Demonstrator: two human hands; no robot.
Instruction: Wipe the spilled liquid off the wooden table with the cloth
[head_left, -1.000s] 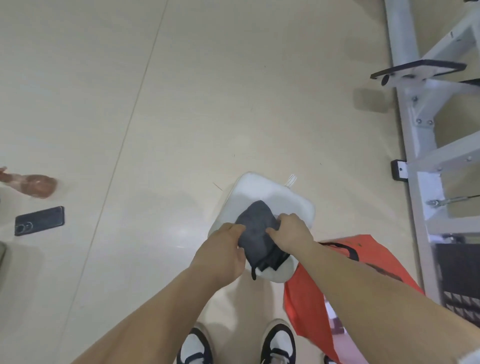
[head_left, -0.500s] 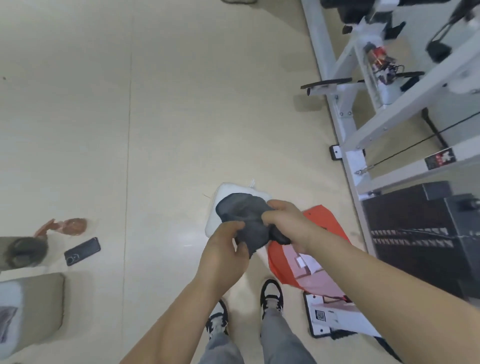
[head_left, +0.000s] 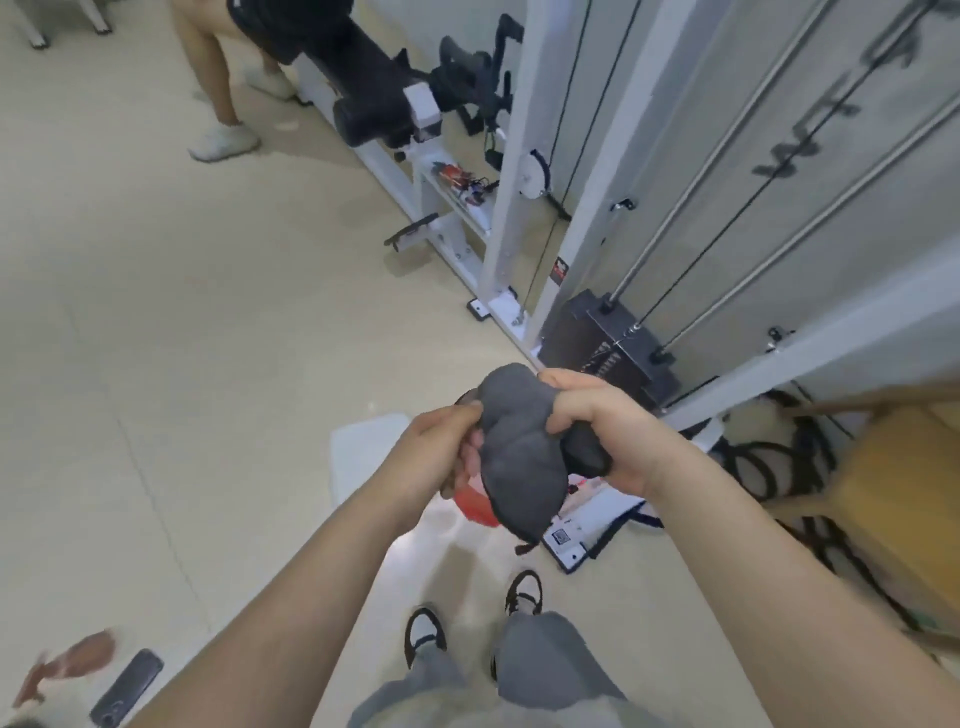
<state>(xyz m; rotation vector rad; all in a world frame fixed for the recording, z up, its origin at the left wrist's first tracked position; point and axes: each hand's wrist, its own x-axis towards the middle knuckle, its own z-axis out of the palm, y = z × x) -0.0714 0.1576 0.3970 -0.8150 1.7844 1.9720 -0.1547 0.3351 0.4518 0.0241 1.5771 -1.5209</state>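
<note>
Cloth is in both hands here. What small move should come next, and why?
Probably turn right and carry the cloth toward the blurred wooden furniture at the frame's right edge. The left hand and right hand both grip it, bunched, in mid-air. No spill is in view, so wiping cannot start from this spot.

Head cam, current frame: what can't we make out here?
- Spill: not visible in the head view.
- Wooden furniture, right: blurred, cut off by the frame edge; table or chair unclear.
- Red bag: mostly hidden behind the cloth and left hand.
- Brown object, bottom left: motion-blurred, unidentifiable.
</note>
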